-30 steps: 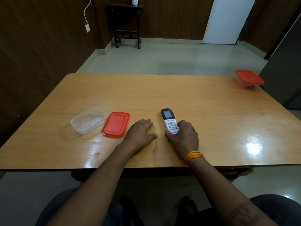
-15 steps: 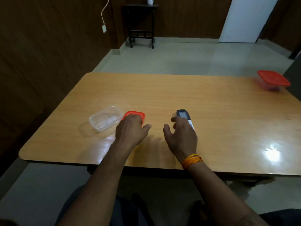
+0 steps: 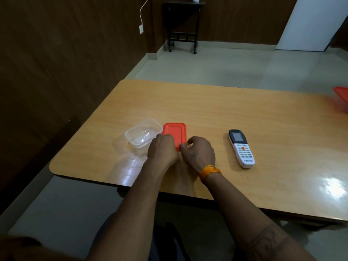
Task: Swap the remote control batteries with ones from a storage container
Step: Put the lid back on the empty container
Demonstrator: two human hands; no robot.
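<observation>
A red lid (image 3: pixel 174 131) lies flat on the wooden table (image 3: pixel 207 106), right beside a clear, lidless storage container (image 3: pixel 131 133). What the container holds cannot be made out. My left hand (image 3: pixel 162 149) covers the lid's near left corner with its fingers curled over the edge. At the lid's near right corner, my right hand (image 3: pixel 199 152) pinches with thumb and forefinger. The white remote control (image 3: pixel 242 149) rests face up to the right of my hands, with nothing touching it.
A second container with a red lid (image 3: pixel 341 95) sits at the table's far right, cut off by the frame edge. The table's left edge runs close to the clear container. A dark side table (image 3: pixel 183 25) stands against the far wall.
My right hand let go of the remote and moved left to the red lid. My left hand went forward onto the lid's near edge. The view has swung left.
</observation>
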